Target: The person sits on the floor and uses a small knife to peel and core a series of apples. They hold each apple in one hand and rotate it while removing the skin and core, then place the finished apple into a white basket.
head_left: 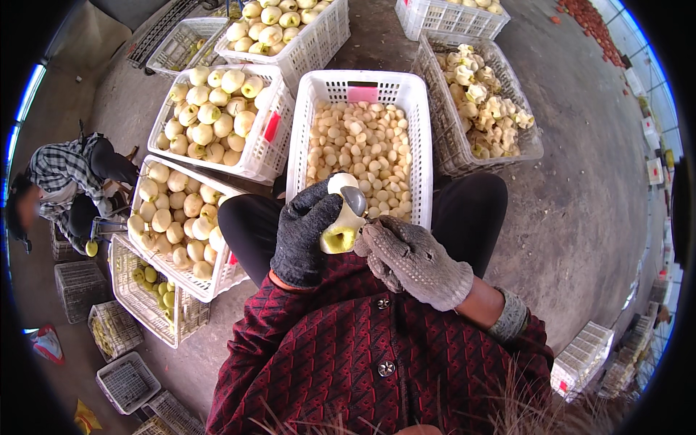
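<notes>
My left hand, in a dark grey knit glove, holds a partly cut, peeled pear with a yellow-green hollow at its lower end. My right hand, in a pale dotted glove, grips a small metal scoop. The scoop's grey bowl lies against the pear, just below a round white part at its top; its handle is mostly hidden by the fingers. Beneath both hands, between my knees, stands a white plastic crate holding many pale rounded fruit pieces.
White crates of whole peeled pears stand at the left. Carved pear cores fill part of a crate at the right. A seated person is at far left. Stacked crates stand at lower right.
</notes>
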A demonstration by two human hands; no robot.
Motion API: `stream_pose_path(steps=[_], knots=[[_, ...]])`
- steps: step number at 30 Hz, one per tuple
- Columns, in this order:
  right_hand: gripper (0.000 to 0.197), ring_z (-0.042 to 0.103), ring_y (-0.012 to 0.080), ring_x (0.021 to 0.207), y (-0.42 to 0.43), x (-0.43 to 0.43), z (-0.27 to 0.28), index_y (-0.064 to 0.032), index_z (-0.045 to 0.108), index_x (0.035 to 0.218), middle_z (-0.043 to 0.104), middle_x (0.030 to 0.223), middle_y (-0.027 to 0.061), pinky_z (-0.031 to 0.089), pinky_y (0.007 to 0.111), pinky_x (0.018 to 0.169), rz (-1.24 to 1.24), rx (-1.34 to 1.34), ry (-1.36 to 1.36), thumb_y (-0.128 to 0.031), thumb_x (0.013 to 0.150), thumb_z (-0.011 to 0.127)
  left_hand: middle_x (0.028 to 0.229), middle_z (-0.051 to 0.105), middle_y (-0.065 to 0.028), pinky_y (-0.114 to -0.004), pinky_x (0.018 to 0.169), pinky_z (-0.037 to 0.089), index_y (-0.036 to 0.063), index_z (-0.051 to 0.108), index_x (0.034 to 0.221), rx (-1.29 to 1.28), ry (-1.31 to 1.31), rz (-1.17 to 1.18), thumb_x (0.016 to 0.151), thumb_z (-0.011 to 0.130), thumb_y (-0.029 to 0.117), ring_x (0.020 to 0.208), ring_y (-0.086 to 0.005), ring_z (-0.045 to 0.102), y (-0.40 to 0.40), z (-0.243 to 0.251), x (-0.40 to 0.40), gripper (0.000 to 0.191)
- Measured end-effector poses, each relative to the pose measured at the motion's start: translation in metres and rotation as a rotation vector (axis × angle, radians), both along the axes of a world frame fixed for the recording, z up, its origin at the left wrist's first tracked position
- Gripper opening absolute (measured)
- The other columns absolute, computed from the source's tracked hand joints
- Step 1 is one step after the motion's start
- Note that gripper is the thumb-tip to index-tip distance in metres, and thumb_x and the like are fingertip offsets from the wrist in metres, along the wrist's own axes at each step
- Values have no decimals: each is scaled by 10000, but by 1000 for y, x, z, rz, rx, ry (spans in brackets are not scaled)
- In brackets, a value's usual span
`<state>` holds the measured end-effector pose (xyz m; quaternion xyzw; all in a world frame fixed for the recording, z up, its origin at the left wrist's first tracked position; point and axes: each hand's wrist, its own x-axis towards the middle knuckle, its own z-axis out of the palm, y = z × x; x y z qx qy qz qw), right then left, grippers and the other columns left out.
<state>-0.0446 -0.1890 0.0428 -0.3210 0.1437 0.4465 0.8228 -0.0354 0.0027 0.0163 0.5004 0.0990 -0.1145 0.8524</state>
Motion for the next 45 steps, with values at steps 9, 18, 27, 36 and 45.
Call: stream_pose_path(steps=[9,18,27,36,45], knots=[[329,484,92,495,2,-9,8,-45,590,997,545,682,9,398,233,454,90,-536,-672,-346,1065,474,1056,711,-112,-307,858,551,-34,658,1183,50,-27,22,936,626,86,938,-187,690,-3,1,1,276],[348,474,87,490,-3,2,8,-46,592,1005,532,661,11,388,226,435,133,-286,-429,-363,1067,461,1042,711,-114,-306,824,560,-26,667,1166,-19,3,38,934,629,91,928,-200,695,-5,0,1,262],[466,386,58,434,-12,2,20,-53,584,982,449,592,-31,348,219,404,249,-291,-298,-482,1057,416,1051,707,-106,-308,819,558,-31,662,1169,18,51,-12,928,652,128,943,-190,685,-5,-1,1,289],[534,356,77,339,-31,7,-8,13,572,984,431,535,-10,288,247,321,158,475,84,-506,1026,456,1068,673,-112,-330,842,543,-22,601,1209,227,-185,-206,1003,538,365,970,-221,662,-1,-30,6,443],[471,397,85,433,-37,7,-3,-34,592,985,479,603,-5,350,245,428,71,-149,-280,-475,1047,439,1113,674,-112,-359,876,552,19,562,1249,546,-289,-63,917,689,270,1002,-243,673,-6,-57,9,435]])
